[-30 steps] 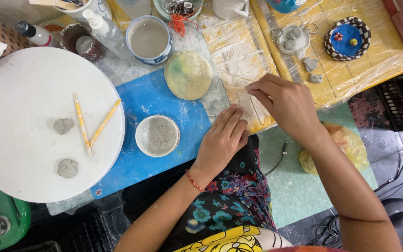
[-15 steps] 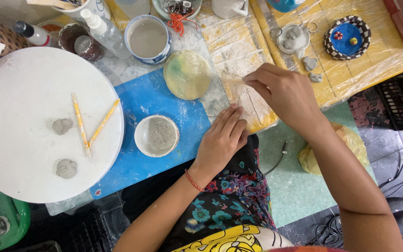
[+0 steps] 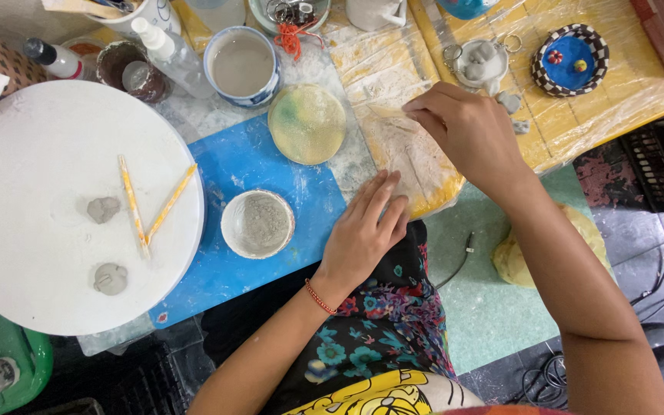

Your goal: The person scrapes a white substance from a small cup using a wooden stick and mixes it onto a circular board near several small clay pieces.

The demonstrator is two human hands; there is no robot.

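Observation:
My right hand [image 3: 466, 131] is over a clear plastic film [image 3: 393, 77] that covers a yellow board, and its fingertips are pinched on the film at the hand's left end. Lower down, my left hand [image 3: 364, 230] lies flat with fingers extended, pressing the near edge of the film beside a blue mat [image 3: 259, 165]. On the mat sit a small white bowl [image 3: 257, 224] smeared with grey clay and a yellow-green disc [image 3: 307, 124].
A round white board [image 3: 32, 154] at left carries two grey clay lumps [image 3: 103, 209] and two wooden sticks [image 3: 134, 204]. Behind are a cup of grey water [image 3: 243, 65], a spray bottle [image 3: 169, 48], a checker-rimmed blue dish [image 3: 569, 59] and a small white dish [image 3: 479, 61].
My right hand has moved up and away from me along the film, its fingertips still pinched. The left hand has stayed flat in the same spot.

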